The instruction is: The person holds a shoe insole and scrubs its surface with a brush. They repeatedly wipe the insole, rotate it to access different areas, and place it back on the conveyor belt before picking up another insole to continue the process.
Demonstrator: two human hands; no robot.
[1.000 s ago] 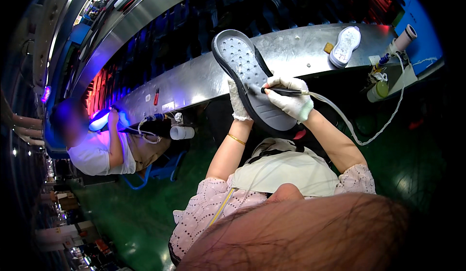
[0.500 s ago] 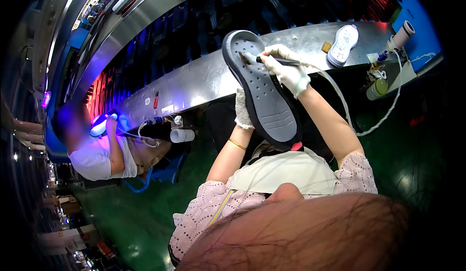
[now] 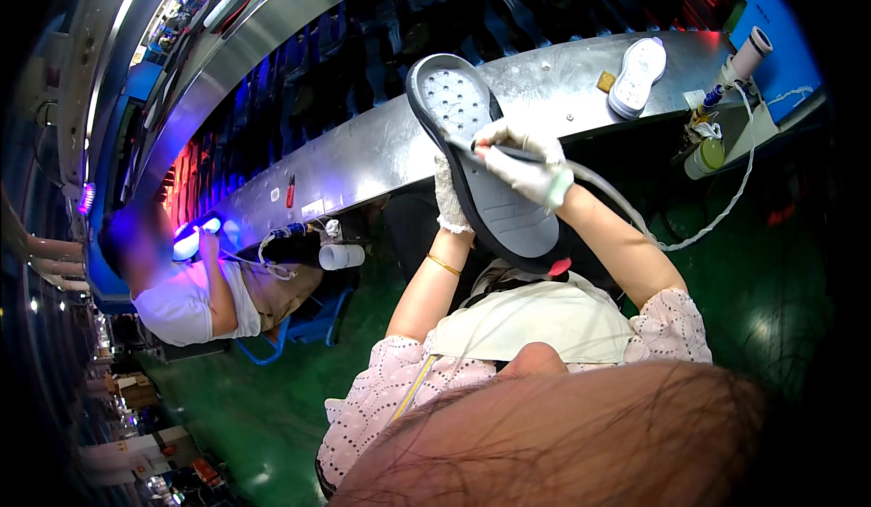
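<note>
A large grey shoe sole point(image 3: 508, 216) with a black rim and small round holes lies tilted over my lap, pink at its near end. My left hand point(image 3: 450, 194), in a white glove, holds it by the left edge; the fingers under it are hidden. My right hand point(image 3: 531, 162), also gloved, closes round a brush point(image 3: 494, 151) fed by a pale hose point(image 3: 610, 187). The brush tip meets the sole's left edge near its middle. Beyond the brush, the far end of the sole looks pale and shiny.
A metal ledge point(image 3: 363, 148) carries a white sole point(image 3: 639, 76), a small brown block point(image 3: 605, 80) and red-handled pliers point(image 3: 290, 191). Behind it runs a dark conveyor point(image 3: 390, 44). A capped container point(image 3: 705, 158) hangs at right. A co-worker point(image 3: 195, 289) sits at left.
My right hand has drawn the brush from the sole's far end toward its middle and left edge. The far end now looks paler and wetter. My left hand stays at its edge.
</note>
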